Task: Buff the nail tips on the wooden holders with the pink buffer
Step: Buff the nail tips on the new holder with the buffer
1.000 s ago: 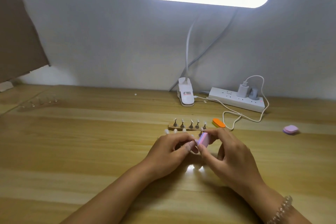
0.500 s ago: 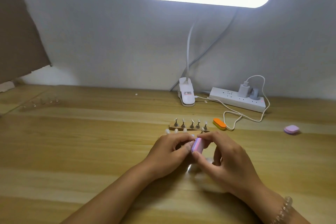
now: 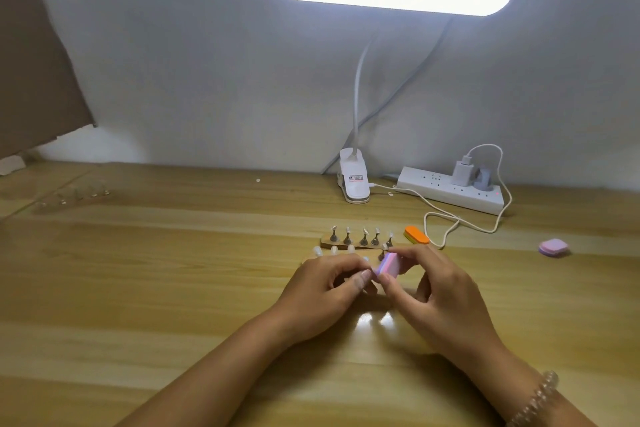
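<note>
— Where is the pink buffer [image 3: 387, 265]?
— Pinched between the right hand's [image 3: 446, 302] thumb and fingers, at the right end of the near wooden holder [image 3: 374, 255] on the surface [image 3: 173, 288].
— And the left hand [image 3: 322, 291]?
— Its fingers curl narrow beside the buffer's end; whether they pinch anything, I cannot tell. Nail tips [image 3: 347, 229] stand on the far wooden holder [image 3: 327, 241].

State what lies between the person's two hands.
A pink and lilac buffer block, pinched by the right hand, just beside the left hand; the head view shows it.
</note>
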The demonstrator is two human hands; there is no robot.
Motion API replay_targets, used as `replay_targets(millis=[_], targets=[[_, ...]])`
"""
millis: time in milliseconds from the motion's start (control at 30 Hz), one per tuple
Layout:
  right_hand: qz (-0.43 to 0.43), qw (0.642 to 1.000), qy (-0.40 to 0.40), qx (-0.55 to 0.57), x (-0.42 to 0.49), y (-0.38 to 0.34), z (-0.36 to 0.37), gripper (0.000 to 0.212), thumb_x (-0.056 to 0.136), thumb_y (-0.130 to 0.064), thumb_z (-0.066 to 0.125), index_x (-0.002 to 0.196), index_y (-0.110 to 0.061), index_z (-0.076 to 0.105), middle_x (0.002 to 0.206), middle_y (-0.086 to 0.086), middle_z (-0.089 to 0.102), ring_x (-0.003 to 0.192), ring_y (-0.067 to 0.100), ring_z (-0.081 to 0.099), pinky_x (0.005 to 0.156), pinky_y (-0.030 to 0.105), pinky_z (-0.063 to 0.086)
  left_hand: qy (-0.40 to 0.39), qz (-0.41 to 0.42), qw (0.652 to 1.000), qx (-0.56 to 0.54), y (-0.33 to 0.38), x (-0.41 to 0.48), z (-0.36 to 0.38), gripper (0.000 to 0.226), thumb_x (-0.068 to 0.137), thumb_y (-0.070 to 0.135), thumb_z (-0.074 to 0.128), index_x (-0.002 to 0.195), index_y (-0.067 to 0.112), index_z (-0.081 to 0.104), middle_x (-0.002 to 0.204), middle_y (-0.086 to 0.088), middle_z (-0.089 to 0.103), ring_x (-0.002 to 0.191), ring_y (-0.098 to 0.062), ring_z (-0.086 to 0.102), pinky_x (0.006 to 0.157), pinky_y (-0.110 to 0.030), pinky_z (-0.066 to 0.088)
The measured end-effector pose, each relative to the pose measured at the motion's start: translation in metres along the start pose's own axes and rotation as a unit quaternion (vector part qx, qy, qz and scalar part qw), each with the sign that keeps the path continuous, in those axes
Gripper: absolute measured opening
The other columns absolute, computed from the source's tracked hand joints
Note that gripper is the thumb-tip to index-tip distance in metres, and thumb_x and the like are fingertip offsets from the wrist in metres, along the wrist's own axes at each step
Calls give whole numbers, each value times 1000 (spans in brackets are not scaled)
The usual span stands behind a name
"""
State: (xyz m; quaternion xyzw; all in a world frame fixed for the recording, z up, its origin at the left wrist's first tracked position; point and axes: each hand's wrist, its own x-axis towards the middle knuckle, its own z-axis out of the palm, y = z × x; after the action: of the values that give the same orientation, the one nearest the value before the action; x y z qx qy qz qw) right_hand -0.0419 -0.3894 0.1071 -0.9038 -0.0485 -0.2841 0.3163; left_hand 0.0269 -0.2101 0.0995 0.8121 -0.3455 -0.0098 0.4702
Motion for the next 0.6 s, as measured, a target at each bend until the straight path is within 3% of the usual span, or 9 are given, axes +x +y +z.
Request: replay_targets(millis=[133, 333, 467, 600], targets=[[-54, 997, -56, -17, -6, -10, 1, 34, 79, -54, 62, 108, -36, 62, 92, -22, 57, 55, 9, 52, 53, 27, 47, 2, -6, 1000, 8, 0, 0, 0, 31, 91, 31, 49, 103, 16, 73, 91, 3, 71, 86, -18, 63, 79, -41, 50], [1, 1000, -20, -5, 0, 0, 1, 30, 82, -44, 71, 109, -33, 65, 93, -22, 60, 56, 8, 51, 59, 32, 48, -7, -7, 1000, -2, -1, 1, 0, 20, 100, 20, 54, 100, 16, 74, 92, 4, 74, 90, -15, 68, 84, -44, 52], [-39, 998, -52, 6, -5, -9, 2, 32, 79, -55, 62, 103, -36, 63, 91, -20, 60, 55, 12, 52, 53, 28, 47, -4, -8, 1000, 2, -1, 0, 0, 30, 92, 30, 50, 104, 17, 73, 94, 3, 73, 91, -20, 66, 83, -45, 50], [17, 999, -20, 30, 1, 2, 1, 27, 79, -56, 65, 93, -33, 64, 85, -18, 62, 57, 13, 52, 59, 35, 49, 1, -13, 1000, -27, -5, 2, 2, 15, 97, 22, 59, 102, 19, 73, 90, 5, 72, 79, -14, 64, 74, -39, 54]])
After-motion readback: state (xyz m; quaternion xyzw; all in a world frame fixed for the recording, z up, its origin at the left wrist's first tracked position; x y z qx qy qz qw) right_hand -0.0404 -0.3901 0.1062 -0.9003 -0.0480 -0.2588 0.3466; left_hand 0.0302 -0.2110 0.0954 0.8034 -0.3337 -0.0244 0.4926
